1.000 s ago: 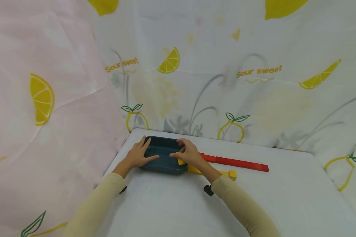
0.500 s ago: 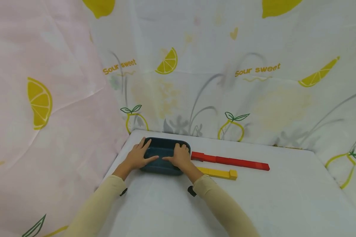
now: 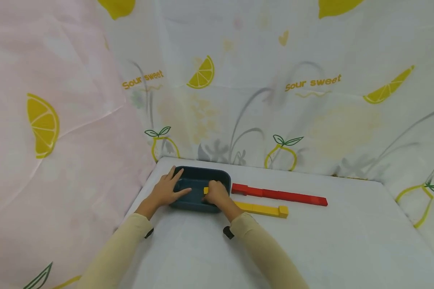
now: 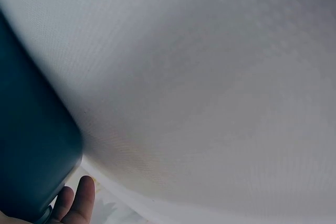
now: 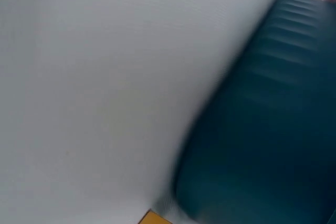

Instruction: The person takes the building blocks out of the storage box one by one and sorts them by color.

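A dark teal rectangular tray point(image 3: 195, 206) sits on the white table in the head view. My left hand point(image 3: 163, 191) rests at its left end with fingers spread and straight, the thumb reaching over the inside. Two of its fingers point(image 4: 83, 200) show beside the tray wall point(image 4: 37, 129) in the left wrist view. Inside the right part of the tray, my right hand point(image 3: 218, 194) is curled and pinches a small yellow block point(image 3: 205, 190). Its fingertips are mostly hidden under the hand. The right wrist view shows only the tray's outer wall point(image 5: 252, 124).
Right of the tray, a row of red blocks point(image 3: 280, 195) lies end to end on the white table point(image 3: 332, 241). In front of it runs a shorter row of yellow blocks point(image 3: 262, 209), close to my right wrist. A lemon-print cloth point(image 3: 246, 116) hangs behind the table.
My right hand has moved left from the tray's right rim to inside it, and its fingers have curled, with a yellow block at the fingertips. The left hand stays at the left end.
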`<state>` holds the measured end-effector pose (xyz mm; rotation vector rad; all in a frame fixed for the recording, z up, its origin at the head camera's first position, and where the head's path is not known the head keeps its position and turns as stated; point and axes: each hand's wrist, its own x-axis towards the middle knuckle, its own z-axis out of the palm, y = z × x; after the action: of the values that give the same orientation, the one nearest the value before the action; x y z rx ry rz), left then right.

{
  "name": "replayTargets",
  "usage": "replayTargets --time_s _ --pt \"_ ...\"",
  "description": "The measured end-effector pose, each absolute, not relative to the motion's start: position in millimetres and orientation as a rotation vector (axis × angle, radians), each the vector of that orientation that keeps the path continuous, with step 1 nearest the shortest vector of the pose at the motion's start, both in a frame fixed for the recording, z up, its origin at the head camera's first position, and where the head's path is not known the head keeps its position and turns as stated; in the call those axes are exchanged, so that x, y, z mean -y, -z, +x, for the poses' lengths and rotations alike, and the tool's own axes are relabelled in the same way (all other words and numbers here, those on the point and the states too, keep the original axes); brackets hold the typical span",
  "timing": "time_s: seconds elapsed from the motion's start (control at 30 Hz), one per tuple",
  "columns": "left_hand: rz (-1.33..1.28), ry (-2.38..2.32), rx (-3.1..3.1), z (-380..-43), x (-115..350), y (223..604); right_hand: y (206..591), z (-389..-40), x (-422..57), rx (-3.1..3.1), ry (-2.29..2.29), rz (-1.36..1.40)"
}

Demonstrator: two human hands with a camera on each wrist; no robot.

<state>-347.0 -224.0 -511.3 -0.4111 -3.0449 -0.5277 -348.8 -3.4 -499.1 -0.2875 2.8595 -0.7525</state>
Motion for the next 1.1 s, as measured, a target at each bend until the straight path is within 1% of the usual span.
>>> replayTargets --time_s 0.17,0.3,0.97,1.1 --pt "-0.419 0.507 3.037 -348.8 224.4 511.6 503.7 -355.6 2.9 -2.795 0.822 -0.386" --pt "-0.422 0.503 3.046 -348.8 223.0 511.6 506.3 -357.8 0.0 -2.707 0.969 -0.443" --pt "-0.416 0.536 3.052 -350.6 224.0 516.4 506.3 -356.5 -6.9 -2.595 1.276 -0.465" --pt "-0.395 0.558 3.038 -351.8 224.3 516.1 504.3 -356.3 -7.4 -2.589 1.281 -0.529"
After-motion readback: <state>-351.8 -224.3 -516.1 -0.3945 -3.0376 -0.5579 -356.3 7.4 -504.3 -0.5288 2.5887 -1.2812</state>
